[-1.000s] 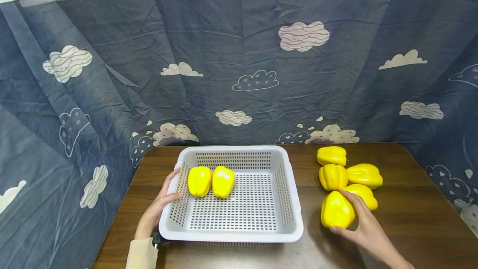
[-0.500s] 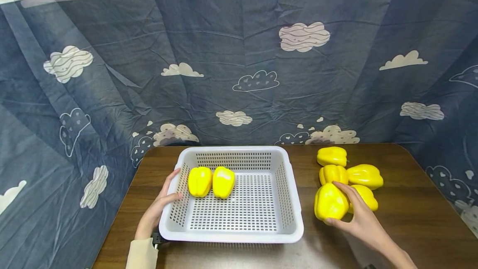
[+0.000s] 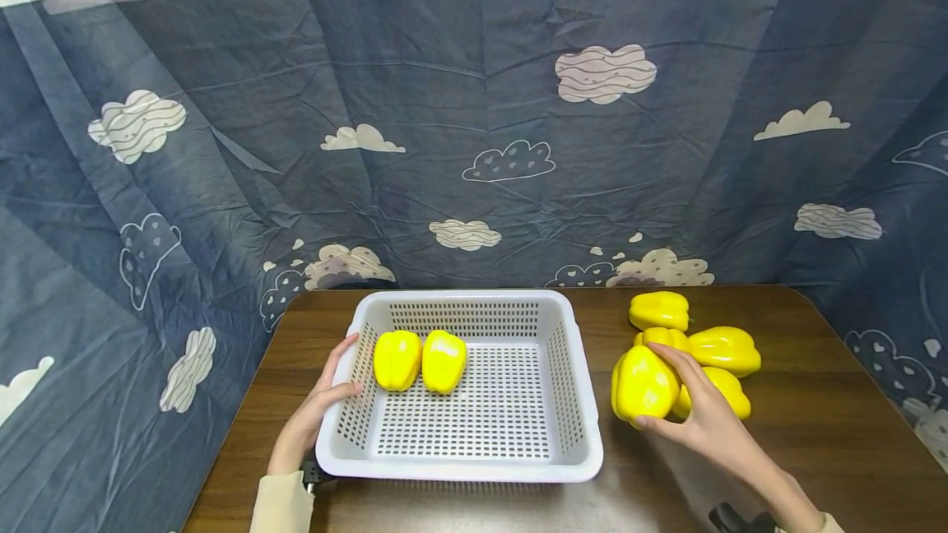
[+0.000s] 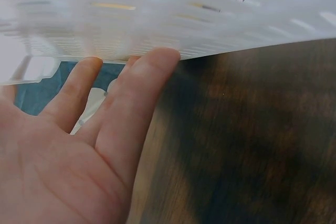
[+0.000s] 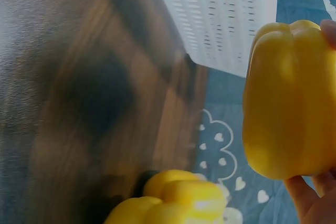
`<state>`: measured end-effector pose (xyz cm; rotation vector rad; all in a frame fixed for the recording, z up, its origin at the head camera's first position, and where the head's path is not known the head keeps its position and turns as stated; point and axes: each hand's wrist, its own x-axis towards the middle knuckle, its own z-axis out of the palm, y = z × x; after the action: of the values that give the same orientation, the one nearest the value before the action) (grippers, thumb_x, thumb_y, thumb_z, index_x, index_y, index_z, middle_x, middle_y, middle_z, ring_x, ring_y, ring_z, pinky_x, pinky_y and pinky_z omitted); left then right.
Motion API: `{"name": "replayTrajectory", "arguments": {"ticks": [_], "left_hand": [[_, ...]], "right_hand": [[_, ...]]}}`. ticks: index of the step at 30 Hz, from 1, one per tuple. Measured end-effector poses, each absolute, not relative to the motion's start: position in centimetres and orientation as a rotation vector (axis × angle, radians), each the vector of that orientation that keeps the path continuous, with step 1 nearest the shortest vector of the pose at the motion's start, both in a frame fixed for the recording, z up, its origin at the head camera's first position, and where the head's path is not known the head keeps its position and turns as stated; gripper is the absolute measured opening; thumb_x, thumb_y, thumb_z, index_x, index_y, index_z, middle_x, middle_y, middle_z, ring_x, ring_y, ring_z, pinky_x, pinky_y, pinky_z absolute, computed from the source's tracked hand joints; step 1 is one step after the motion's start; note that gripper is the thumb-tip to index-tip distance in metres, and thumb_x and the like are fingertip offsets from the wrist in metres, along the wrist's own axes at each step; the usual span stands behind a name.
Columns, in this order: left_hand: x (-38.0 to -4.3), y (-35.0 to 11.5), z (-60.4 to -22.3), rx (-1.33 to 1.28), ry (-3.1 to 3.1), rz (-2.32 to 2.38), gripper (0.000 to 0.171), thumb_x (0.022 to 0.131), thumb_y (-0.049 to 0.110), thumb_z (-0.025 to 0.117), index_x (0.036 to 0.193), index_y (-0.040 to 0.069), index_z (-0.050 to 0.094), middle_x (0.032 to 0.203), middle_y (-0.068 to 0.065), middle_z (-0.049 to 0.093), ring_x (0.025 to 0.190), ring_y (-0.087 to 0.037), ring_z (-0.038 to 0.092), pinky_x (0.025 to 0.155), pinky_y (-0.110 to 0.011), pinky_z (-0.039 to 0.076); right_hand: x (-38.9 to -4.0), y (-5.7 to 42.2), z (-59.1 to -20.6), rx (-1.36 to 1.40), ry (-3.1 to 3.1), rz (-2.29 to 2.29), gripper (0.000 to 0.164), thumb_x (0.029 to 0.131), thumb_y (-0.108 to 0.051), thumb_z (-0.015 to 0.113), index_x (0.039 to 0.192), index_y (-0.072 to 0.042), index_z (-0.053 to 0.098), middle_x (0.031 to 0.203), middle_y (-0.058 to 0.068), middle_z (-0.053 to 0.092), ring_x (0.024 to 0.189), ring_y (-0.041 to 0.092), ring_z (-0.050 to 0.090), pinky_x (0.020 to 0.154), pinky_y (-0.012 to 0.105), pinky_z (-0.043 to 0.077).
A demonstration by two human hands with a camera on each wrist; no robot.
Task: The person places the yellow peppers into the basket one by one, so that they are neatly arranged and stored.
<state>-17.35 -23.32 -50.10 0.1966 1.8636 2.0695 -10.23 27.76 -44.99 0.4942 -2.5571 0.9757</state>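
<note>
My right hand [image 3: 707,422] holds a yellow bell pepper [image 3: 643,385] between thumb and fingers, raised above the table and to the right of the basket. In the right wrist view that bell pepper [image 5: 286,103] fills the right side, with fingers [image 5: 302,198] at its lower end. A white perforated plastic basket [image 3: 459,469] stands mid-table. My left hand [image 3: 313,408] grips its left side, thumb over the rim; in the left wrist view the fingers [image 4: 134,103] meet the basket wall [image 4: 220,30]. Two yellow bell peppers [image 3: 444,362] lie side by side in the basket's left half.
Several more yellow bell peppers [image 3: 724,350] lie clustered on the right of the brown wooden table [image 3: 807,434], partly covered by the right hand and its pepper. A dark blue cloth [image 3: 415,212] with cloud prints hangs behind the table's far edge.
My right hand has lifted the bell pepper and moved it leftward and up in the head view, away from the cluster and nearer the basket. The left hand and basket stay put.
</note>
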Motion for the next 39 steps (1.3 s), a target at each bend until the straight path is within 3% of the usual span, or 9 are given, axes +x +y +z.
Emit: {"name": "replayTrajectory", "arguments": {"ticks": [3,10,15,20,26,32,39], "left_hand": [[-17.4,-23.3,-50.1,0.204,1.868,2.066,0.077,0.090,0.005,0.048,0.152,0.028,0.008,0.156,-0.015,0.002,0.124,-0.048,0.032,0.086,-0.055,0.043],[-17.5,-23.3,-50.2,0.202,1.873,2.066,0.076,0.090,0.005,0.048,0.151,0.029,0.008,0.155,-0.015,0.004,0.124,-0.048,0.033,0.085,-0.056,0.043],[-17.5,-23.3,-50.2,0.212,1.876,2.064,0.077,0.090,0.006,0.048,0.152,0.028,0.008,0.156,-0.015,0.003,0.124,-0.050,0.032,0.085,-0.056,0.044],[-17.5,-23.3,-50.2,0.202,1.884,2.059,0.077,0.090,0.006,0.048,0.151,0.028,0.008,0.155,-0.015,0.003,0.124,-0.050,0.032,0.085,-0.055,0.044],[-17.5,-23.3,-50.3,0.206,1.883,2.061,0.077,0.090,0.006,0.048,0.151,0.029,0.008,0.155,-0.015,0.003,0.125,-0.051,0.030,0.085,-0.056,0.044],[-17.5,-23.4,-50.2,0.211,1.879,2.063,0.077,0.090,0.007,0.049,0.151,0.029,0.007,0.156,-0.016,0.002,0.125,-0.050,0.031,0.085,-0.055,0.044],[-17.4,-23.4,-50.2,0.211,1.867,2.076,0.078,0.089,0.004,0.047,0.152,0.028,0.008,0.156,-0.015,0.002,0.127,-0.050,0.028,0.085,-0.055,0.043]], "right_hand": [[-10.7,27.5,-44.7,0.543,-2.519,0.971,0.100,0.053,-0.012,0.092,0.139,-0.004,0.042,0.131,0.015,0.047,0.119,0.002,0.037,0.093,0.007,0.022],[-11.5,26.7,-43.7,0.538,-2.555,0.967,0.097,0.057,-0.013,0.091,0.139,-0.003,0.042,0.132,0.012,0.046,0.114,0.020,0.043,0.093,0.015,0.030],[-12.3,25.9,-43.1,0.592,-2.508,1.007,0.094,0.057,-0.011,0.090,0.138,-0.001,0.043,0.133,0.013,0.045,0.117,0.018,0.041,0.094,0.008,0.023],[-12.6,25.1,-42.5,0.597,-2.531,1.013,0.093,0.060,-0.014,0.089,0.140,-0.005,0.043,0.135,0.014,0.044,0.118,0.029,0.042,0.096,0.029,0.034],[-13.2,23.9,-42.2,0.636,-2.541,1.031,0.093,0.062,-0.014,0.089,0.141,-0.006,0.041,0.135,0.013,0.044,0.119,0.031,0.044,0.099,0.027,0.032],[-13.7,22.7,-41.9,0.663,-2.551,1.069,0.091,0.064,-0.017,0.088,0.141,-0.005,0.040,0.133,0.014,0.045,0.114,0.031,0.047,0.089,0.057,0.041],[-14.3,21.5,-42.0,0.702,-2.556,1.104,0.091,0.063,-0.018,0.088,0.140,-0.003,0.041,0.133,0.012,0.045,0.114,0.029,0.048,0.090,0.056,0.042]]}}
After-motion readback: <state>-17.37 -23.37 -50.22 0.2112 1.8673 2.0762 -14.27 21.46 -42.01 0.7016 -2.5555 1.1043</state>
